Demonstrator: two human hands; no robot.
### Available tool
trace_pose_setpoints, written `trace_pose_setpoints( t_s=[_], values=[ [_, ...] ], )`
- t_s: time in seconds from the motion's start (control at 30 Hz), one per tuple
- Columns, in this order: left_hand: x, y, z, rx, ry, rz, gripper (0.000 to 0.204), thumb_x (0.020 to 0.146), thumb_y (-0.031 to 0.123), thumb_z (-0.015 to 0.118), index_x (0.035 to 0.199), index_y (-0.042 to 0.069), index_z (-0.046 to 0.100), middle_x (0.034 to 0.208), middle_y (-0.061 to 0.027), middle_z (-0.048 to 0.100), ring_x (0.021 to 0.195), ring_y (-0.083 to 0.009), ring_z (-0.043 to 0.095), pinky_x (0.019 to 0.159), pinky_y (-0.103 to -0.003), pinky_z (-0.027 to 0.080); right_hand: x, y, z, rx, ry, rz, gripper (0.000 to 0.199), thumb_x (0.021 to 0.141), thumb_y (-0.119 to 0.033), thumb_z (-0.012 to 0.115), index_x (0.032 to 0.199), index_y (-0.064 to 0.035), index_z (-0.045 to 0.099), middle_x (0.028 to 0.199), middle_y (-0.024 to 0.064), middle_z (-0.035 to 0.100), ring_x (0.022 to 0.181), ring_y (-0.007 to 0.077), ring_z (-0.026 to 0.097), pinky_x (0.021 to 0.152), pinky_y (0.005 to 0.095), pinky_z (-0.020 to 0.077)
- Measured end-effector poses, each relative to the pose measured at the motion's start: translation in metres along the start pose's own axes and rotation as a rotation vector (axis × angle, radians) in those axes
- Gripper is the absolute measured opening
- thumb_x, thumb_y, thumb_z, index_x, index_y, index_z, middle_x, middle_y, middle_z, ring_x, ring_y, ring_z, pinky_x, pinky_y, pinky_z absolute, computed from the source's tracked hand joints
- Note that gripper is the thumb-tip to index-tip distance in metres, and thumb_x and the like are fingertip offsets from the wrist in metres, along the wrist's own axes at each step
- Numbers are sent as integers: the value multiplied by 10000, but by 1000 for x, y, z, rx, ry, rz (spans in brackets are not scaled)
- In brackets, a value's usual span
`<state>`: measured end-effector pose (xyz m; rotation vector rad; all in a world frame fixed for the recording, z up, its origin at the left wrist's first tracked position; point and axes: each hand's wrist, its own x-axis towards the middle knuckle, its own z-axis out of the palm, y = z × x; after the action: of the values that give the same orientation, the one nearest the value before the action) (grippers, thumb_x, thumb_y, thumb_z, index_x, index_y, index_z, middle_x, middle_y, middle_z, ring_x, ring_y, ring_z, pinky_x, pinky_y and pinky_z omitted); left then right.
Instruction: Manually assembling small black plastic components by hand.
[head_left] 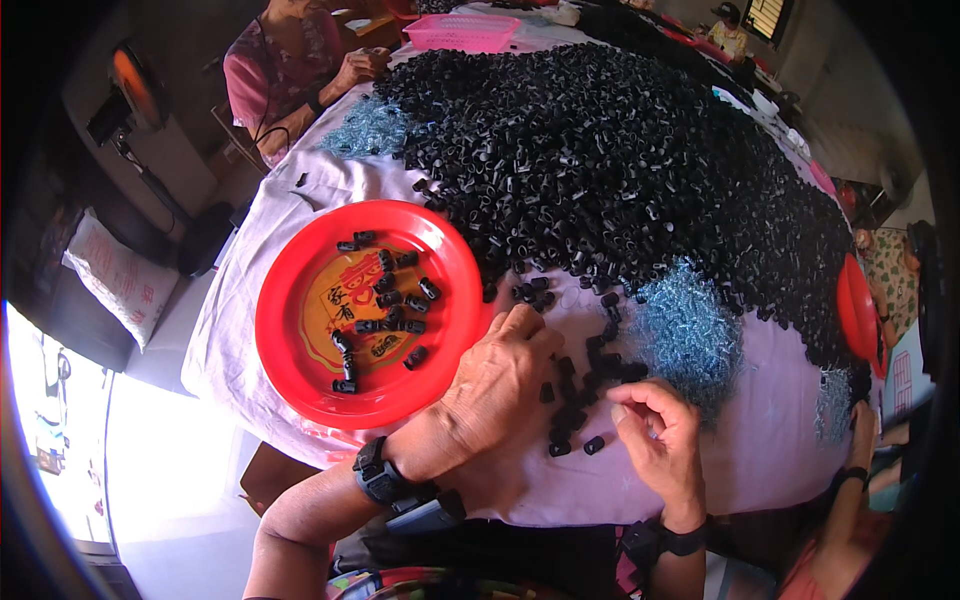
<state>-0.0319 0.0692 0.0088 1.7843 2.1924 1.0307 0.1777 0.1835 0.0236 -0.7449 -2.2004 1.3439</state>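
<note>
My left hand is beside the right rim of a red round plate, its fingers curled down toward small black plastic caps on the cloth. The fingertips are hidden, so what they hold does not show. My right hand has thumb and forefinger brought together; anything between them is too small to make out. Just left of it lies a loose cluster of black caps. Several more black caps lie scattered inside the plate. Beyond my right hand sits a heap of small clear-blue plastic pieces.
A large mound of black caps covers the far part of the table with its pale pink cloth. Another clear-blue heap and a pink basket are at the far left. People sit at left and right.
</note>
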Motion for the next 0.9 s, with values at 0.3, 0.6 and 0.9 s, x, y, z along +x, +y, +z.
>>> trace_pose_setpoints(
  t_s=[0.3,0.6,0.9],
  values=[
    [-14,17,-27,-310,-26,-155,237,872,57,746,1085,5,658,1007,-139,681,888,-302,697,742,-391,568,0,0,2,100,73,-63,155,944,22,689,1088,8,747,1016,46,698,829,70,629,690,217,504],
    [-46,16,-36,-1343,-393,-663,376,1084,174,591,1428,26,615,1074,-28,710,887,-71,633,731,-231,527,2,-32,21,0,30,-198,144,927,24,729,1059,-28,754,995,71,691,784,117,643,659,247,517],
    [-59,13,-21,-1821,-377,-644,365,1090,125,561,1433,-2,572,1241,-113,691,1102,-161,685,953,-283,576,8,-40,42,22,18,-350,177,873,36,769,1032,-41,773,969,60,729,917,196,643,781,304,524]
  ],
)
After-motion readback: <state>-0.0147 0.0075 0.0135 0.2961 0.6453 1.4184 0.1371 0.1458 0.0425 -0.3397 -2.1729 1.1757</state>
